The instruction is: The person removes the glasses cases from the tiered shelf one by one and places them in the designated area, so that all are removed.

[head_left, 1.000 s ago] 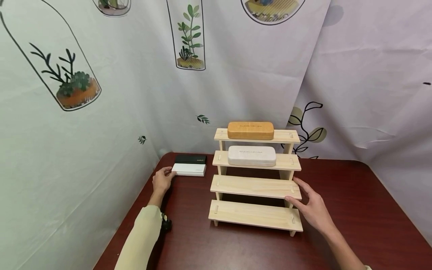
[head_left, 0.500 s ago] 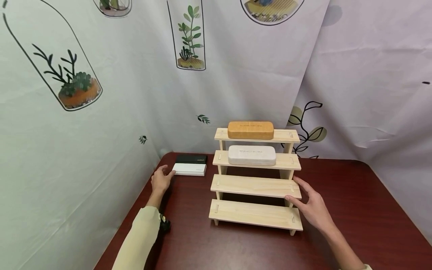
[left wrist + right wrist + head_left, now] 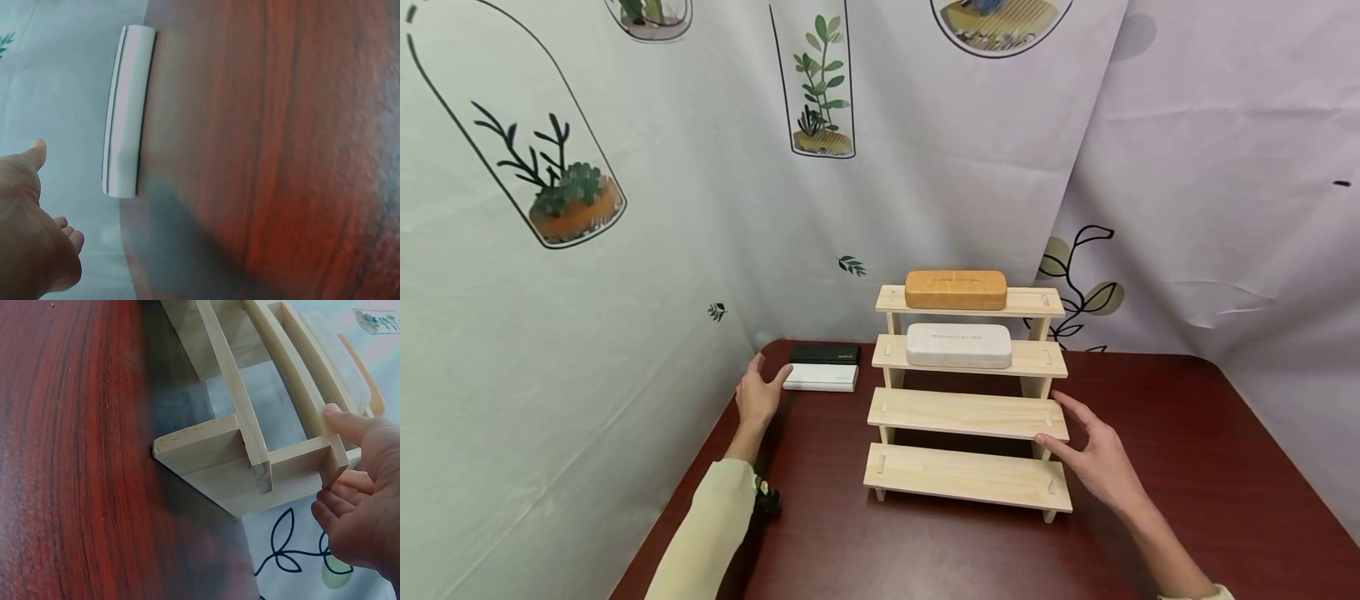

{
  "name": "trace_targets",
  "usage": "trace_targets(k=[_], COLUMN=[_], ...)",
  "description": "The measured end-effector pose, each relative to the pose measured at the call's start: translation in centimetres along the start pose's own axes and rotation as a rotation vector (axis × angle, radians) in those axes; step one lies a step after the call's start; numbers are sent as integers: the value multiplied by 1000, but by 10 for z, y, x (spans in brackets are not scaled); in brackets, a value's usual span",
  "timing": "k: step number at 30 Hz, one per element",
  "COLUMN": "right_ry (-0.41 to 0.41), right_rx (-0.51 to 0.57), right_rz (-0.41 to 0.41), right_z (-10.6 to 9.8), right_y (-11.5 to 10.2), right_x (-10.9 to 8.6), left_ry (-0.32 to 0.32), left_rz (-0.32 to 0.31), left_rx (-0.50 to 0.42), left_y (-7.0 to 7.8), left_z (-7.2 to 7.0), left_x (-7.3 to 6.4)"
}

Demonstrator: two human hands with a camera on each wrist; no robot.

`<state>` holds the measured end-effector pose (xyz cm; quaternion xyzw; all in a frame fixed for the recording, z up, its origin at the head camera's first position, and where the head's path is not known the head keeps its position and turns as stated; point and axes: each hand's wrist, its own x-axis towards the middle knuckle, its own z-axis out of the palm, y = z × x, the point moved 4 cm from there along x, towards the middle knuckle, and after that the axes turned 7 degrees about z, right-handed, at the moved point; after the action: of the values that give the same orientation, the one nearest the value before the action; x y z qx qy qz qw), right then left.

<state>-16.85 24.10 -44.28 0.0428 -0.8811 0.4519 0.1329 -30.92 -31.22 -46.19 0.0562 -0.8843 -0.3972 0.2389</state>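
Observation:
My left hand (image 3: 757,400), thumb and fingers spread, is at the left end of a slim white glasses case (image 3: 820,377) lying on the table. In the left wrist view a gap shows between the thumb and this white case (image 3: 129,112). A black case (image 3: 825,354) lies right behind it. My right hand (image 3: 1101,467) holds the right end of the second-lowest shelf of a four-step wooden stand (image 3: 966,475). The thumb rests on the shelf's front edge, and the fingers bend around the end (image 3: 334,465) in the right wrist view.
An orange-brown glasses case (image 3: 956,290) sits on the top shelf, and a thicker off-white case (image 3: 959,347) on the shelf below it. The dark red table (image 3: 827,542) ends against a printed cloth backdrop (image 3: 925,192) at the back and left.
My left fingers have lifted away and opened out from the white case's left end. The right hand and the stand stay put.

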Motion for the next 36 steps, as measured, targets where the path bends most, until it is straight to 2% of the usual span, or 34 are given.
trace_targets(k=[10, 21, 36], right_ry=[-28, -40, -32], right_rx=[18, 40, 67], right_rz=[-17, -62, -40], right_z=[-4, -7, -16], right_y=[-1, -5, -12], right_x=[0, 3, 10], left_ry=[35, 50, -28], left_rz=[65, 114, 246], left_rx=[-50, -128, -257], left_y=[24, 65, 124], left_z=[-1, 0, 4], left_x=[-3, -10, -27])
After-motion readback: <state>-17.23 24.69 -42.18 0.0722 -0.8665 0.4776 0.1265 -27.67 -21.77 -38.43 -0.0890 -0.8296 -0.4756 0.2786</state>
